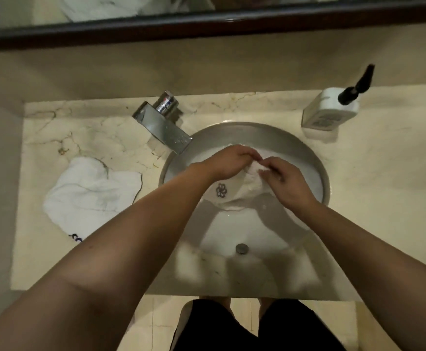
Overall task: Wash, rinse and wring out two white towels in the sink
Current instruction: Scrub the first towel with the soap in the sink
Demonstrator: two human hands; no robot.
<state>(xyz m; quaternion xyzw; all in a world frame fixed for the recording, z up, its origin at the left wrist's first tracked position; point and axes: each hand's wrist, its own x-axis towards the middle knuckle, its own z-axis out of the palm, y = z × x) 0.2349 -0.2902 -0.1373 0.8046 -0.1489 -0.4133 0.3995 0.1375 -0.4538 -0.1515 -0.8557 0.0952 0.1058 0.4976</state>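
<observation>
A wet white towel (239,188) with a dark flower emblem lies bunched in the round sink (257,130), over its far half. My left hand (228,160) grips the towel's upper fold with curled fingers. My right hand (286,179) pinches the same fold just to the right, fingertips almost meeting the left hand's. A second white towel (92,193) lies crumpled on the marble counter to the left of the sink, with dark lettering at its near edge.
A chrome tap (165,125) reaches over the sink's left rim from the back left. A white pump bottle (331,110) with a black pump stands at the back right. The drain plug (242,248) sits near the sink's front. A mirror frame runs along the top.
</observation>
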